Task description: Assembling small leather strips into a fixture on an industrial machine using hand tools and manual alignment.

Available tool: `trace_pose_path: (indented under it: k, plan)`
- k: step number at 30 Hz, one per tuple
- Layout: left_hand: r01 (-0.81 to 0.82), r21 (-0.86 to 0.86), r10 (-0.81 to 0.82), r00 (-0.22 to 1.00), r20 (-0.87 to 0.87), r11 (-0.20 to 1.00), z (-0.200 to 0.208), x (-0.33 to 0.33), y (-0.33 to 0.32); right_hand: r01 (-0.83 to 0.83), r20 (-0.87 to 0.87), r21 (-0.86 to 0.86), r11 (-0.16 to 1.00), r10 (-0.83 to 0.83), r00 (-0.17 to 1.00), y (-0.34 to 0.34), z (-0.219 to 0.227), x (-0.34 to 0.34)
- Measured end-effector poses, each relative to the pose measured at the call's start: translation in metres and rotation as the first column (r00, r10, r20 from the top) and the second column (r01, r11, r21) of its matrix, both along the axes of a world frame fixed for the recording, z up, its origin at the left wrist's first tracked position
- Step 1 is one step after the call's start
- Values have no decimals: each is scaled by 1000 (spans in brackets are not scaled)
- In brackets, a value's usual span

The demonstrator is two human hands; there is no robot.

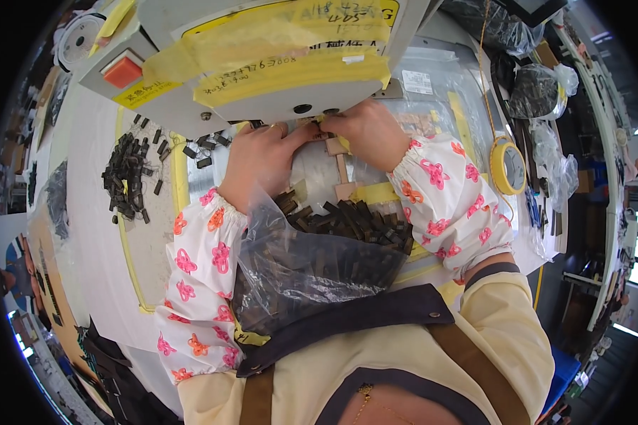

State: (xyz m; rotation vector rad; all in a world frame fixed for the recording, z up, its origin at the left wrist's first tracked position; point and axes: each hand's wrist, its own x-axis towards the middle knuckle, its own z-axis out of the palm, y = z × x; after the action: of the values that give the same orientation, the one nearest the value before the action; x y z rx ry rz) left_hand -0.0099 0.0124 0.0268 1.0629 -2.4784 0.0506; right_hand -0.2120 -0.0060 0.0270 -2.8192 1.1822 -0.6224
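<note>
Head view: left hand [262,156] and right hand [368,134] meet under machine [276,112], contact partly hidden, can't tell grip. Dark pieces [361,221] sit in open bag [319,258] near, likely for easy reach; loose pile [126,177] on counter [101,248] left, probably kept separate.

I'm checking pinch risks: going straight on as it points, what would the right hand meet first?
The right hand would probably meet the left hand first, at its fingers, near the grey machine; depth there is unclear.

Before you, dark oblong pieces [361,223] lie heaped at odd angles in a clear plastic bag [312,265] by the worktable's [96,265] near edge. Short black pieces [124,177] sit jumbled toward its left edge.
</note>
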Motion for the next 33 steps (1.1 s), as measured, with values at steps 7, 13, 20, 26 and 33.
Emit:
trace_pose_path:
  k: [7,13,20,26,33]
  plan:
    - [-104,91,116,985,-129,990,2,6,1,-1,-21,-200,980,-4,1000,-3,-6,-4]
    - [-80,127,92,992,-91,989,2,9,-2,21,-99,-197,980,-41,994,-9,-8,-2]
    - [-84,150,92,995,-47,985,3,9,1,-6,-108,-182,983,-14,994,-7,-5,-5]
    - [-67,54,72,993,-98,996,0,11,-6,-6,-80,-200,980,-10,997,-13,-7,-3]
    - [-109,128,117,992,-56,986,2,9,2,4,-179,-198,980,-40,983,-10,-6,-5]
